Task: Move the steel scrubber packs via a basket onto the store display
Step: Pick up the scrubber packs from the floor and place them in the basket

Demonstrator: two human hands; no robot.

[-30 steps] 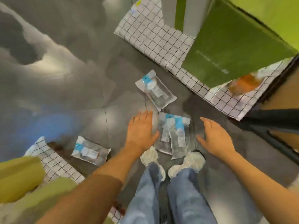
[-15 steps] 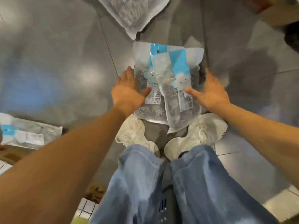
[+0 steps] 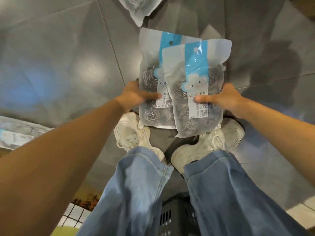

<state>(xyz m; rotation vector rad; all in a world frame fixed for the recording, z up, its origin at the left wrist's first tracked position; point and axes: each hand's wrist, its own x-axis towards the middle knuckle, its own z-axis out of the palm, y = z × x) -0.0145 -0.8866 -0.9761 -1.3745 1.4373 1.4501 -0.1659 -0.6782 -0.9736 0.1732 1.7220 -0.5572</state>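
Two clear steel scrubber packs with blue header strips overlap in front of my shoes. My left hand (image 3: pixel 136 96) grips the left edge of the rear pack (image 3: pixel 150 77), thumb across its front. My right hand (image 3: pixel 221 99) grips the right edge of the front pack (image 3: pixel 196 92), thumb on its label. A third pack (image 3: pixel 139 9) lies on the grey floor at the top edge. A fourth pack (image 3: pixel 18 133) lies at the far left, partly cut off. A dark basket (image 3: pixel 170 218) shows between my legs at the bottom.
Grey tiled floor (image 3: pixel 68 65) all around. My white shoes (image 3: pixel 133 133) stand just below the packs. White wire grid panel (image 3: pixel 75 213) lies at the lower left beside a yellow-green object (image 3: pixel 63 231).
My hands went from hovering over the two packs to gripping their outer edges. The view has dropped closer, and the packs now sit higher and nearer the camera.
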